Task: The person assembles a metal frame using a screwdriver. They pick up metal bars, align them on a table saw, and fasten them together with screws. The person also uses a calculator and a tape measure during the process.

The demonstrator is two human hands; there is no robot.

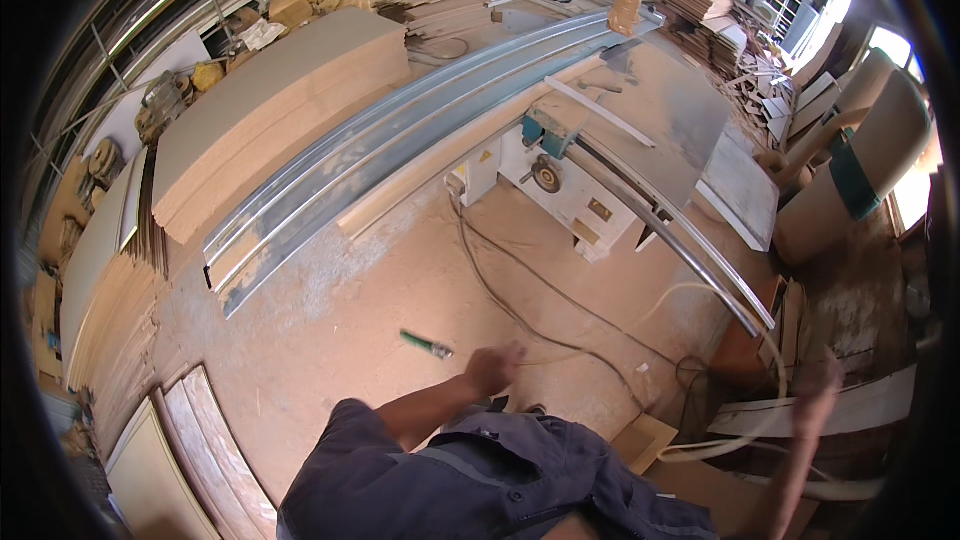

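Note:
My left hand (495, 368) is over the dusty floor, in front of my body, its fingers curled. A pale, thin hose (690, 287) arcs across the floor and fades out close to this hand; whether the fingers hold it is unclear. Left of the hand lies a small green-handled tool (427, 344) with a metal end, its kind too small to tell. Out to the right is my right hand (820, 388), raised and smeared by motion, beside the hose's outer loop. Its fingers cannot be made out.
Ahead stands a sliding table saw (545, 175) with metal rails, beside a long aluminium table (400, 155). Dark cables (510, 310) cross the floor. A tall stack of boards (290, 120) stands left, panels (190, 450) lean nearer, and a dust-collector bag (860, 160) is right.

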